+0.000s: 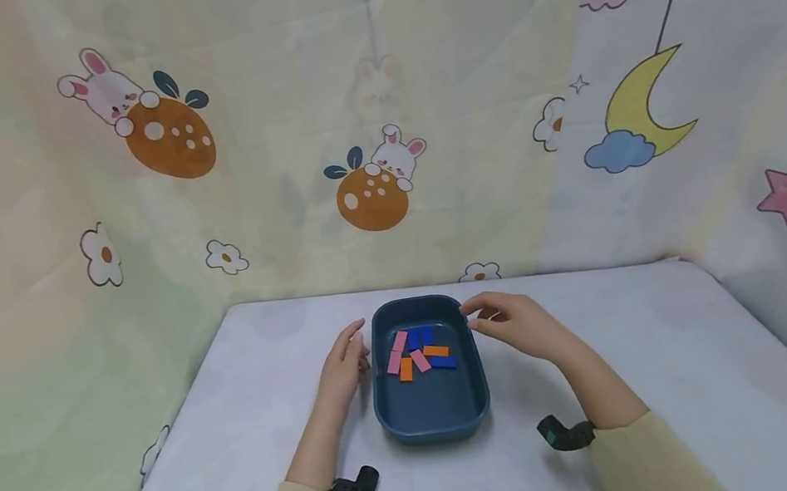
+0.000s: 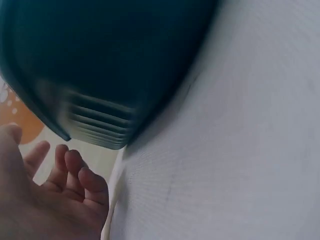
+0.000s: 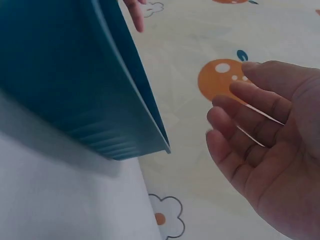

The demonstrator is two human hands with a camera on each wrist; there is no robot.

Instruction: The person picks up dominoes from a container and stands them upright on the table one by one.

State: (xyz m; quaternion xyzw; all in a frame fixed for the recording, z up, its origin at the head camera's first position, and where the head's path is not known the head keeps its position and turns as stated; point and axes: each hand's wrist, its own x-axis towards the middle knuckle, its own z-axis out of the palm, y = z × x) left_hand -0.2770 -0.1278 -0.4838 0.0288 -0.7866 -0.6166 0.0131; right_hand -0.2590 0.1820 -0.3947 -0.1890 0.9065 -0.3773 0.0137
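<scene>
A dark teal rectangular bin (image 1: pixel 435 420) stands on the white table, with several small pink, blue and orange blocks (image 1: pixel 420 360) lying loose on its floor. My left hand (image 1: pixel 340 368) is at the bin's left side, fingers loosely bent and holding nothing. In the left wrist view its fingertips (image 2: pixel 90 176) are close by the bin's ribbed end. Across the bin, my right hand (image 1: pixel 518 322) hovers beside the upper right rim. The right wrist view shows that hand's fingers (image 3: pixel 245 132) relaxed, with a gap between them and the bin wall (image 3: pixel 117 107).
The white table (image 1: pixel 263 339) reaches back to a printed cloth backdrop (image 1: pixel 265 87) with cartoon rabbits and oranges. A black wrist camera (image 1: pixel 355 486) sits at the left cuff, and another camera (image 1: pixel 567 432) at the right cuff.
</scene>
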